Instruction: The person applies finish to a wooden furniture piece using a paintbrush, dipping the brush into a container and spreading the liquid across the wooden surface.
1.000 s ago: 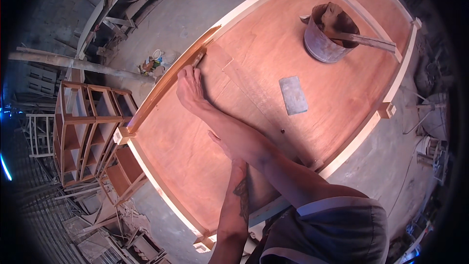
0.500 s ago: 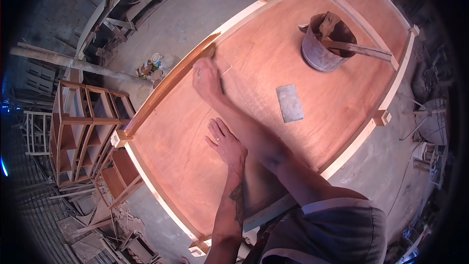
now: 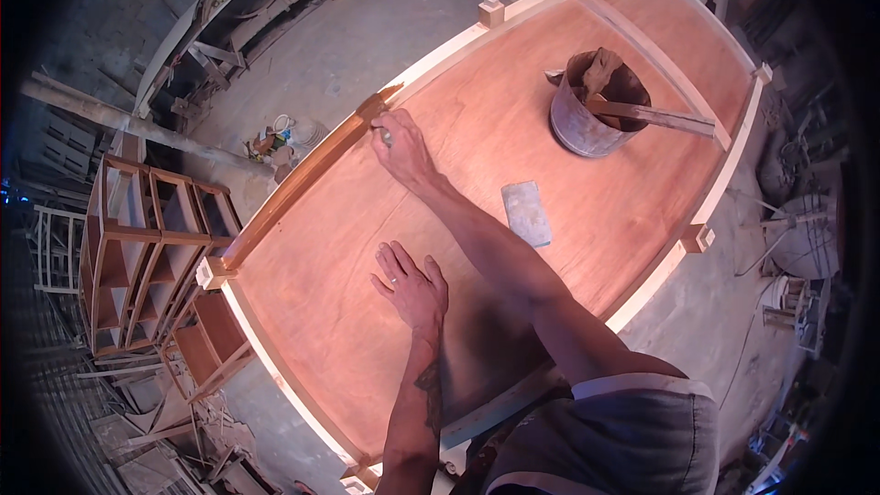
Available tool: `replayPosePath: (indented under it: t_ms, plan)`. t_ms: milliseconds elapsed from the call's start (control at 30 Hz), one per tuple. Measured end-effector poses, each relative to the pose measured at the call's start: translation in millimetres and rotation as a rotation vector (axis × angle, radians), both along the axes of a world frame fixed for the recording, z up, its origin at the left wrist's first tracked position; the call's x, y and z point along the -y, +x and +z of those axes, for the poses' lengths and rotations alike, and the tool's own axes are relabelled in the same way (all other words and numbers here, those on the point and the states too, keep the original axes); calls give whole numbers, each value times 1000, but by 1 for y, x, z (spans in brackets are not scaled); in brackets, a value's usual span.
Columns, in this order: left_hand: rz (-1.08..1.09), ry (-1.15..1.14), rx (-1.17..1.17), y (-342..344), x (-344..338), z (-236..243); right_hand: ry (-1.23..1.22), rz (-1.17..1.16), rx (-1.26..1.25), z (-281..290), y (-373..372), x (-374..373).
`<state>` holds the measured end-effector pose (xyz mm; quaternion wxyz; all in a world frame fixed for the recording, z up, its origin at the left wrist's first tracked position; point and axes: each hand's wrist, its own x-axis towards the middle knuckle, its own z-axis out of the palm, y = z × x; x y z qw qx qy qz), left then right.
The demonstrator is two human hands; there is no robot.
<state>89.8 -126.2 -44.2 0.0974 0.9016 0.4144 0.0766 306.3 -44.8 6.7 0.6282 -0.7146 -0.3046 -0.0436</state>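
A large reddish wooden panel (image 3: 477, 110) with pale raised edge rails lies in front of me. My right hand (image 3: 403, 148) grips a paintbrush (image 3: 373, 110), whose bristles rest on the far-left rail (image 3: 312, 176). Most of the brush handle is hidden in my fingers. Behind the brush the rail is wet and dark brown; beyond it the wood is pale. My left hand (image 3: 412, 291) lies flat on the panel, fingers spread, holding nothing. A metal bucket (image 3: 587, 133) containing a brown rag and a wooden stick stands on the panel, right of a grey rectangular block (image 3: 525, 213).
Square wooden blocks (image 3: 492, 11) jut from the panel's rails. A wooden strip (image 3: 651, 46) crosses its far end. Brown shelf units (image 3: 137, 238) stand on the left beside scrap wood (image 3: 174, 403). A long beam (image 3: 137, 128) slants towards the panel's left side.
My right hand has turned and the brush now sits on top of the rail. Stain has spread over the rail there. The view has shifted slightly; my left hand stays on the panel.
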Motion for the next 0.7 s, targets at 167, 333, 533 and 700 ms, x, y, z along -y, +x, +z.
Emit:
replayPosePath:
  t_ms: [167,333,533,700]
  plan:
    - [3,4,10,0,-2,-1,-92,-55,-98,0,49,18]
    - [-2,0,9,0,-2,1,-85,-223,-7,0,112,42]
    - [-10,-31,10,2,0,1,-101,-350,89,-9,166,57]
    - [-2,-16,-12,1,1,1,-75,-346,166,-20,171,60]
